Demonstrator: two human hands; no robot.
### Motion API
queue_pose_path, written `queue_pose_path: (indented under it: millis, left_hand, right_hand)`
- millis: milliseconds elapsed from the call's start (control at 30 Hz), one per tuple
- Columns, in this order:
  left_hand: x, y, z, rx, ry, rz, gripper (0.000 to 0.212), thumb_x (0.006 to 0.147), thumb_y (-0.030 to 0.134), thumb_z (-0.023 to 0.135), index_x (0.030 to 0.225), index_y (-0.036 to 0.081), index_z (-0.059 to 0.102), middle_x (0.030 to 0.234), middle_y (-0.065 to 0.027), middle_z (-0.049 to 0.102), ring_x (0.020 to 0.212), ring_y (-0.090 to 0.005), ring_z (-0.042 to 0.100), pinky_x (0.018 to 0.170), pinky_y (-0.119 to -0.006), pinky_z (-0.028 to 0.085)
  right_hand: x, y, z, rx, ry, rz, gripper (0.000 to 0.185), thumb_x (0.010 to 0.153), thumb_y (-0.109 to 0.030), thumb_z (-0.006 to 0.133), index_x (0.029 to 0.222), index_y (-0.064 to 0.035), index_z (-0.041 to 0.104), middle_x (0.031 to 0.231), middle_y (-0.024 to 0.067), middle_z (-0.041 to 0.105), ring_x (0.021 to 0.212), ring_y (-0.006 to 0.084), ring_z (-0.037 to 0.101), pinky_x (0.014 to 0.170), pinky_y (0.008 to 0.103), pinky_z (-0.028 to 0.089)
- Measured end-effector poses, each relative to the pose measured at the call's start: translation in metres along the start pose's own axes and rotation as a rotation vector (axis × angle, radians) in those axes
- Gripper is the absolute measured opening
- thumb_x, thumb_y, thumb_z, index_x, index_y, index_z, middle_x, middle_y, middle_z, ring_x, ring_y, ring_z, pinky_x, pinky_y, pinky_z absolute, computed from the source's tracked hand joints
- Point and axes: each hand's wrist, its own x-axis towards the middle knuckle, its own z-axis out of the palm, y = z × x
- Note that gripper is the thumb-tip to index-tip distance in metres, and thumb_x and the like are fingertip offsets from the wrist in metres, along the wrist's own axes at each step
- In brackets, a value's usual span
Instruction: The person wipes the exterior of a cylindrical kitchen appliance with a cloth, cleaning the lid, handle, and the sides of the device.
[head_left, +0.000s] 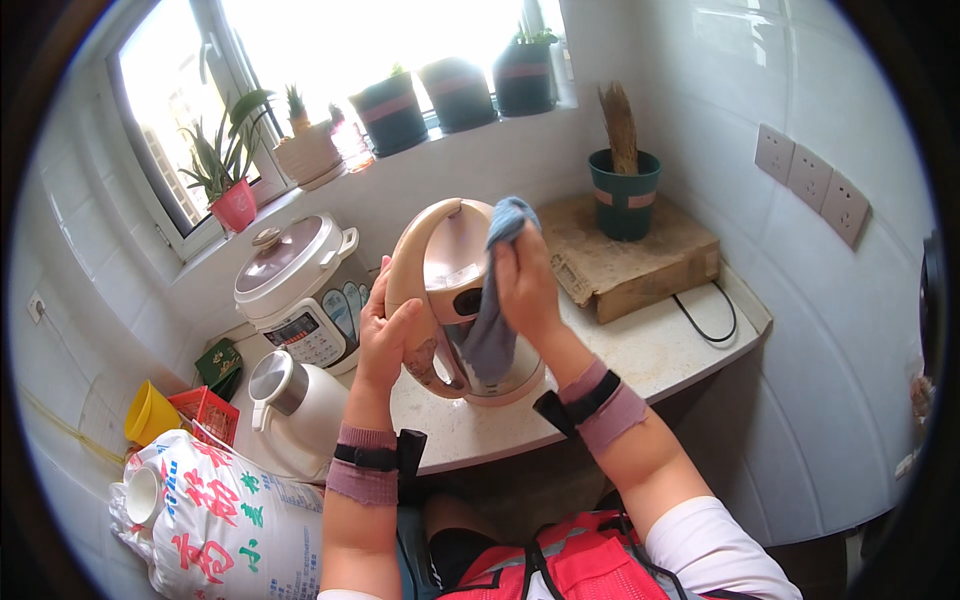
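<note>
An electric kettle (456, 247) with a beige handle and a shiny metal body is in front of me, over the worktop. My left hand (386, 330) grips the beige handle from the left side. In my right hand (525, 285) is a blue-grey cloth (491, 337), pressed against the kettle's upper right side. The cloth hangs down over the metal body and hides part of it. Whether the kettle's base rests on the worktop or is slightly raised, I cannot tell.
Left of the kettle stand an electric pressure cooker (296, 285) and a white vacuum jug (300, 405). A printed flour sack (225, 517) is at lower left. On the right, a green pot (628, 199) tops a cardboard box (652, 259) on the worktop (637, 360). Potted plants line the windowsill.
</note>
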Motion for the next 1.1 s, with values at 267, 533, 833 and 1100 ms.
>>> queue_pose_path:
  millis: [267, 533, 833, 1100]
  left_hand:
    - [0.02, 0.039, 0.037, 0.468, 0.202, -0.066, 0.052, 0.1, 0.049, 0.065, 0.114, -0.001, 0.067, 0.106, -0.0131, 0.073, 0.095, -0.0257, 0.07, 0.082, -0.035, 0.053]
    - [0.008, 0.027, 0.047, 0.829, 0.414, 0.208, 0.055, 0.102, 0.056, 0.059, 0.104, 0.001, 0.069, 0.092, -0.0189, 0.071, 0.085, -0.0357, 0.07, 0.076, -0.043, 0.054]
    - [0.01, 0.033, 0.04, 0.754, 0.352, 0.194, 0.044, 0.1, 0.044, 0.068, 0.106, 0.001, 0.072, 0.081, -0.0139, 0.072, 0.074, -0.0208, 0.069, 0.069, -0.035, 0.054]
    - [0.031, 0.02, -0.017, 0.405, 0.046, 0.093, 0.041, 0.105, 0.033, 0.064, 0.121, -0.004, 0.068, 0.103, 0.0, 0.069, 0.09, -0.0076, 0.061, 0.078, -0.024, 0.051]
  right_hand:
    - [-0.042, -0.054, 0.022, -0.604, -0.088, -0.465, 0.046, 0.087, -0.027, 0.069, 0.127, -0.0052, 0.07, 0.129, 0.0114, 0.067, 0.133, 0.0395, 0.053, 0.123, 0.0584, 0.025]
    - [0.021, -0.039, 0.002, -0.613, -0.244, -0.442, 0.037, 0.095, -0.03, 0.063, 0.121, -0.0058, 0.073, 0.129, 0.0113, 0.07, 0.137, 0.0351, 0.053, 0.125, 0.0556, 0.023]
    - [0.006, -0.04, -0.001, -0.505, -0.245, -0.56, 0.039, 0.093, -0.032, 0.067, 0.118, -0.0024, 0.071, 0.131, 0.0165, 0.067, 0.135, 0.0387, 0.054, 0.123, 0.0537, 0.029]
    - [0.06, 0.017, -0.003, 0.023, -0.285, 0.145, 0.046, 0.102, -0.032, 0.054, 0.136, -0.0017, 0.061, 0.138, 0.0226, 0.061, 0.125, 0.0425, 0.059, 0.107, 0.045, 0.047]
